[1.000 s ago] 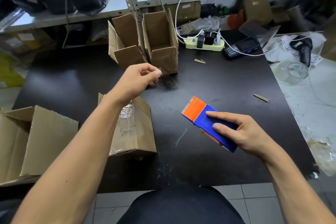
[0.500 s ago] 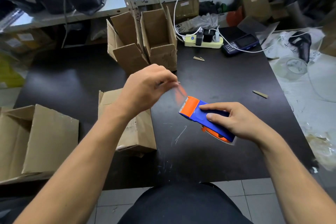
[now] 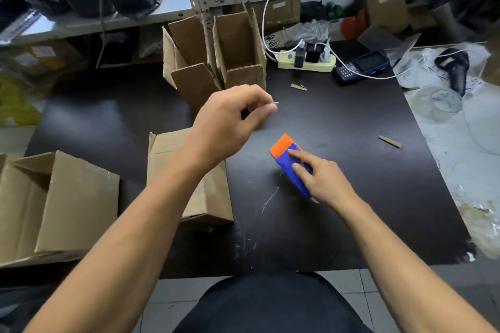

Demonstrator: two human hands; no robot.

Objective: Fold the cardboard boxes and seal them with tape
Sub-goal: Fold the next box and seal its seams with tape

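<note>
boxes wait on the worktop while both hands work the tape free.
the box (image 3: 189, 178) to be sealed lies just under the left forearm, two open boxes (image 3: 216, 57) stand at the back and another (image 3: 54, 205) sits at the left edge of the worktop (image 3: 351, 197). the left hand (image 3: 230, 121) pinches what looks like the tape end, too thin to see clearly; the right hand (image 3: 322, 181) grips the blue and orange dispenser (image 3: 290, 161) low over the worktop. to do this well, i judge, keep the pinch firm, pull the strip out straight and taut, then lay it along the box seam. against half a second ago, the left hand is higher and farther from the dispenser, which now sits lower and points more steeply away.
</note>
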